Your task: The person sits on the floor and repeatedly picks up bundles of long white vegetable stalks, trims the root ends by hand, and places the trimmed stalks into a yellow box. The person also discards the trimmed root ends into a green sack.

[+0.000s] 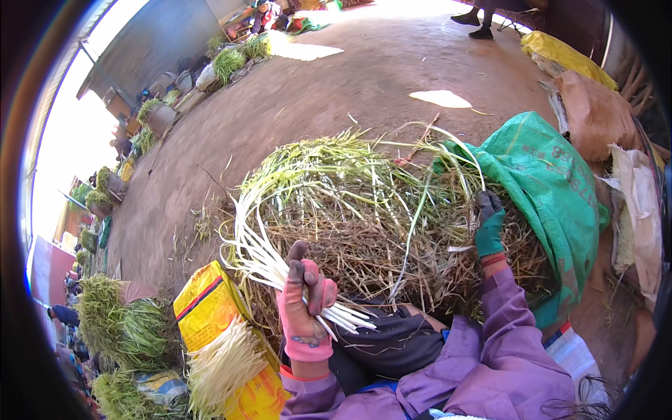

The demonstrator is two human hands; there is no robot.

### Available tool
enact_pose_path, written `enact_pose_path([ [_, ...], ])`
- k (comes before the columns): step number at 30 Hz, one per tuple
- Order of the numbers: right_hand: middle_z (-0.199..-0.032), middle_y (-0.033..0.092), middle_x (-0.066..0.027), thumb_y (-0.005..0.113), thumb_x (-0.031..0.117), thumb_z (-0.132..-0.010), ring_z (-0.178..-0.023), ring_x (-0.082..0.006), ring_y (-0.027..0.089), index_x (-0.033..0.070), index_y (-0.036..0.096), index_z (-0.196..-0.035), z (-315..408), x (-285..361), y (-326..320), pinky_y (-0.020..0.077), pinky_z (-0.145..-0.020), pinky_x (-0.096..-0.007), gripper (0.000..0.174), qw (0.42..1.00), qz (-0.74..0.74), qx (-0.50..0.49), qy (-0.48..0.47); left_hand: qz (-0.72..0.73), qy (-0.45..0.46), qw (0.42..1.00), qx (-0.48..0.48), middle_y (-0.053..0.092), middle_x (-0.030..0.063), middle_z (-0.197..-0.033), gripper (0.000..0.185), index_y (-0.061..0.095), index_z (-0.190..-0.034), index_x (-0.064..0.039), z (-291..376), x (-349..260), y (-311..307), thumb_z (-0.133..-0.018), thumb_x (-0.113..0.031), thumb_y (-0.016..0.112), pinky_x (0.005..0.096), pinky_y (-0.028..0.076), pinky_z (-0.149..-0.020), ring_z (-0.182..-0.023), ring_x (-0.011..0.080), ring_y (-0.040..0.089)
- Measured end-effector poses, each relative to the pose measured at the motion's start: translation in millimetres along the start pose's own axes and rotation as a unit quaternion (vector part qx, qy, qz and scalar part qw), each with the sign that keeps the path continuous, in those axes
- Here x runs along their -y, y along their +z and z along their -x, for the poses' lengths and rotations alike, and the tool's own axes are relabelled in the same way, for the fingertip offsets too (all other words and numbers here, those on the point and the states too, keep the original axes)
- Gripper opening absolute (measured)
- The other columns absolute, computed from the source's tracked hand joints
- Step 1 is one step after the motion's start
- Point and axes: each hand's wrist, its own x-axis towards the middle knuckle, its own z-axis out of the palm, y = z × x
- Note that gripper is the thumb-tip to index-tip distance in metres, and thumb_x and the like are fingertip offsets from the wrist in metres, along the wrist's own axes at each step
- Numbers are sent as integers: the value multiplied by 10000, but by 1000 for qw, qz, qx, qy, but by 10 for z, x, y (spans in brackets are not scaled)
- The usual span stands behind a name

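Note:
My left hand, in a pink work glove with dirty fingertips, grips a bunch of long white plant stalks whose green-yellow tops arch away over a big heap. My right hand, in a green glove with dark fingers, pinches a single pale stalk at the heap's right side. Before me lies the heap of green stalks and dry brown roots or straw. At its right a green woven sack is bunched. Trimmed white stalks rest on a yellow printed bag left of my legs.
Bundles of green stalks stand at the left, more along the far left wall. Yellow, brown and white sacks line the right. A person's legs are at the top right; other people sit among bundles at left and top.

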Motion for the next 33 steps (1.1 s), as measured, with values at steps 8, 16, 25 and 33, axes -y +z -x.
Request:
enact_pose_path([
  [8, -945, 676, -60, 621, 150, -916, -786, -103, 590, -10, 607, -1171, 662, 876, 431, 491, -697, -249, 301, 935, -98, 340, 23, -97, 9, 995, 13, 601, -33, -848, 429, 526, -1323, -67, 40, 56, 74, -965, -293, 598, 207, 253, -409, -389, 5, 275],
  [16, -861, 610, -2, 560, 157, -960, -793, -66, 552, -12, 606, -1160, 1327, 1055, 636, 456, -718, -234, 266, 859, 29, 479, 179, -147, -50, 986, -64, 636, 66, -861, 462, 504, -1263, 6, 77, 176, 200, -890, -169, 714, 243, 370, -423, -393, 38, 356],
  [25, -859, 593, -75, 696, 92, -854, -788, -185, 596, 12, 676, -1048, 1769, 1509, 689, 466, -698, -312, 211, 843, 118, 520, -68, -213, -58, 973, -70, 657, 114, -880, 453, 480, -1254, 51, 100, 215, 261, -876, -68, 699, 226, 397, -401, -401, 66, 427],
  [33, -784, 627, -78, 768, 117, -740, -742, -278, 606, 75, 693, -1016, 1893, 1374, 739, 453, -683, -381, 289, 823, 189, 468, -260, -241, -38, 966, -86, 650, 112, -897, 448, 500, -1238, 43, 108, 250, 217, -848, -20, 712, 195, 376, -386, -444, 83, 491],
])
